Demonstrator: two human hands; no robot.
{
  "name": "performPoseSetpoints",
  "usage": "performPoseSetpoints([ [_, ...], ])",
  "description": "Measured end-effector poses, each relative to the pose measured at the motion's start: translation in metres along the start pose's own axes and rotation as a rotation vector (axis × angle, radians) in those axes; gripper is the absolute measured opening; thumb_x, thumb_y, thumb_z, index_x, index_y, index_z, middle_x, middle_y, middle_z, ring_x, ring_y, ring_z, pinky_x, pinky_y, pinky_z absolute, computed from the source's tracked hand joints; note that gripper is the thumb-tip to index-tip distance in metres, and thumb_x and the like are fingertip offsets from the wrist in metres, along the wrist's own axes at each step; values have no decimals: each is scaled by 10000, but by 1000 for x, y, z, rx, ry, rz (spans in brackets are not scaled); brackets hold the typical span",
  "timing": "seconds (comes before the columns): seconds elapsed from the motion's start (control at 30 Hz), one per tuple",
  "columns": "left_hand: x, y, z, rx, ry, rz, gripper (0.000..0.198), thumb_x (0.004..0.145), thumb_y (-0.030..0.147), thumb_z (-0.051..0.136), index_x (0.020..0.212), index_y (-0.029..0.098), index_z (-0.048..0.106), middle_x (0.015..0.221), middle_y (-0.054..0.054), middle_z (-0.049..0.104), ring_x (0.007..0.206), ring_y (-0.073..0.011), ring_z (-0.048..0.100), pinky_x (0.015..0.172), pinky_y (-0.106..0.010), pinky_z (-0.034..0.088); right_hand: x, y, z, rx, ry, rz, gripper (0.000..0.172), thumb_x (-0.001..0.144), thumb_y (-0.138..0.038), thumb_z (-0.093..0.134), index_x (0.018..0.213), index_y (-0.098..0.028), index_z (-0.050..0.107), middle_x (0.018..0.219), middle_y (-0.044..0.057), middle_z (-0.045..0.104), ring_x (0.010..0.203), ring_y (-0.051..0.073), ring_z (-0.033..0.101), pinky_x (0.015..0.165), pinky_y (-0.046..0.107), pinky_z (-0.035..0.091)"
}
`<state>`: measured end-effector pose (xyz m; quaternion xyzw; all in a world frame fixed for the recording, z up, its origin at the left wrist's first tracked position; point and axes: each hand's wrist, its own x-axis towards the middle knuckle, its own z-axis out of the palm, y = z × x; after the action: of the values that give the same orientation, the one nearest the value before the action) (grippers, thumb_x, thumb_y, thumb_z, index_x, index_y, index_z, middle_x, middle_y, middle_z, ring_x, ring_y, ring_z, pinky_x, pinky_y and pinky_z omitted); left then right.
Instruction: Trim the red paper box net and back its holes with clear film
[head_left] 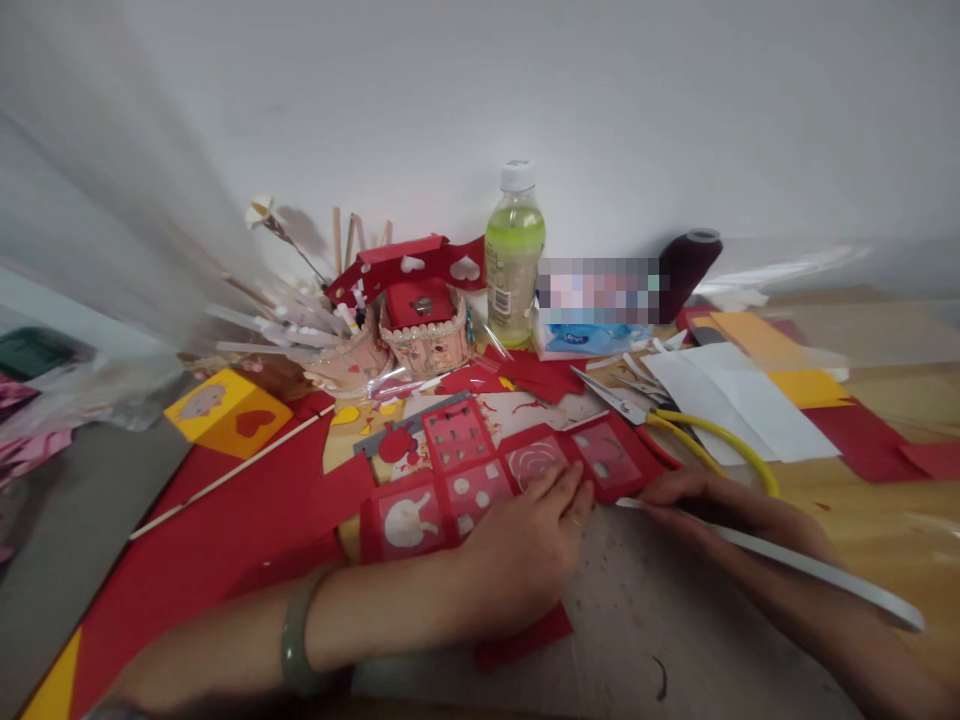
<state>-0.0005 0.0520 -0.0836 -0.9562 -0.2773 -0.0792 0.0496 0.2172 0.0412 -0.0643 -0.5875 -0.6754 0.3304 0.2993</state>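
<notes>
My left hand (532, 545) lies over the lower edge of a red paper cutout (480, 485), its fingers close together and pressing on the sheet. The cutout has joined square panels, one with a white rabbit shape at the left. In my right hand (720, 525) is a slim white tool (817, 570), pinched near its front end. Its pale tip points left, by the lower right corner of the red cutout. Beneath the work lies a grey mat (637, 620). Yellow-handled scissors (694, 435) rest just behind my right hand.
A green drink bottle (514, 260) and a tissue pack (592, 335) stand by the wall. A yellow box (229, 412) and large red paper (247, 510) are at the left; white sheets (735, 400) lie at the right.
</notes>
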Motion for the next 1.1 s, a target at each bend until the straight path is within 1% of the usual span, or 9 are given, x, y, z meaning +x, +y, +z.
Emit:
performPoseSetpoints([
  [0.1, -7, 2, -5, -53, 69, 19, 394, 908, 190, 377, 1250, 22, 477, 1320, -191, 500, 1224, -263, 459, 967, -393, 430, 5, 2, 0, 38, 78, 47, 301, 711, -532, 643, 741, -232, 647, 772, 26, 678, 729, 219, 641, 644, 328, 546],
  [0.23, -17, 10, -11, -40, 194, 148, 268, 909, 153, 398, 1044, 68, 613, 1087, -128, 651, 986, -204, 601, 802, -313, 507, 5, 0, -4, 49, 29, 16, 251, 719, -480, 648, 726, -230, 640, 734, 21, 665, 678, 197, 636, 581, 293, 541],
  [0.3, -17, 12, -11, 5, 178, 132, 256, 897, 168, 433, 1048, 64, 613, 1085, -130, 650, 959, -219, 611, 753, -306, 516, 3, 1, -7, 14, -64, -37, 221, 754, -440, 622, 713, -223, 623, 731, 21, 653, 675, 188, 626, 567, 281, 531],
  [0.43, -13, 12, -9, 72, 93, 37, 330, 913, 213, 415, 1192, 93, 542, 1283, -147, 544, 1072, -251, 574, 821, -350, 501, 2, 4, -9, -94, -243, -144, 155, 820, -322, 535, 716, -219, 587, 744, 13, 634, 693, 175, 610, 565, 274, 510],
  [0.53, -14, 12, -6, 64, 99, 44, 322, 913, 217, 422, 1178, 90, 554, 1261, -142, 567, 1077, -243, 579, 821, -321, 505, 3, 5, -8, -123, -258, -181, 120, 823, -282, 516, 746, -221, 587, 748, 7, 634, 679, 166, 607, 577, 281, 510],
  [0.77, -28, 15, -3, 55, 197, 102, 259, 889, 236, 484, 1065, 118, 634, 1155, -97, 647, 1015, -235, 617, 783, -315, 527, 5, -4, -2, -116, -305, -269, 115, 845, -276, 501, 793, -224, 590, 810, 8, 650, 725, 156, 619, 622, 274, 517],
  [0.87, -32, 17, -3, 78, 216, 101, 268, 895, 232, 469, 1069, 118, 638, 1161, -95, 645, 1030, -240, 612, 801, -321, 520, 9, -8, 0, -44, -288, -234, 127, 830, -311, 526, 778, -217, 593, 799, 15, 652, 724, 156, 617, 627, 272, 515],
  [1.0, -36, 18, -9, 111, 170, 132, 297, 911, 225, 428, 1105, 109, 621, 1183, -119, 630, 1046, -242, 608, 816, -329, 509, 16, -6, 3, 59, -252, -107, 191, 803, -385, 568, 747, -207, 612, 799, 34, 651, 768, 178, 616, 673, 292, 513],
  [1.1, -32, 14, -16, 94, 107, 169, 294, 908, 210, 424, 1106, 101, 612, 1173, -137, 627, 1022, -251, 613, 713, -317, 525, 20, -5, 5, 107, -271, -48, 207, 777, -419, 601, 755, -214, 627, 812, 30, 652, 784, 180, 609, 697, 294, 500],
])
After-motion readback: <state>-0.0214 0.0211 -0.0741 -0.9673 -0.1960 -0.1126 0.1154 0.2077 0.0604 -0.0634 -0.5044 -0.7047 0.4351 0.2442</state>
